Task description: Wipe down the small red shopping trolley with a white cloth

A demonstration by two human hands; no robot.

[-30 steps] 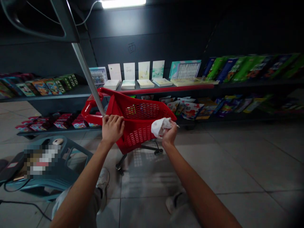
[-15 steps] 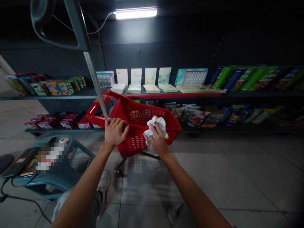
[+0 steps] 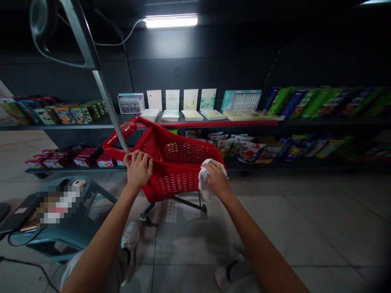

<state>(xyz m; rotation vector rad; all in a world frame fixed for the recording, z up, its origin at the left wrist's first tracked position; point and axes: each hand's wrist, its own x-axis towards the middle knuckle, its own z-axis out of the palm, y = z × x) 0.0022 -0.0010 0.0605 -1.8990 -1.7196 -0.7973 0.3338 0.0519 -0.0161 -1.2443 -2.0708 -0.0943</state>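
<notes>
Dark shelving (image 3: 220, 57) spans the upper half of the frame, with a row of pale books (image 3: 192, 116) near its middle. In front of it, at the centre, stands a red shopping cart (image 3: 172, 166) with perforated sides. A blue-grey stool (image 3: 76, 230) fills the lower left, and a metal pole (image 3: 106, 101) slants down from the upper left towards the cart's handle. A lit tube lamp (image 3: 171, 20) glows at top centre. The left hand (image 3: 139, 169), left of centre, lies over the cart's near rim, fingers bent and close together; whether they grip the rim cannot be told. Right of centre, the right hand (image 3: 216, 179) pinches a white cloth (image 3: 204, 185), its fingers bunched over the fabric, which hangs at the right end of the cart's near rim
</notes>
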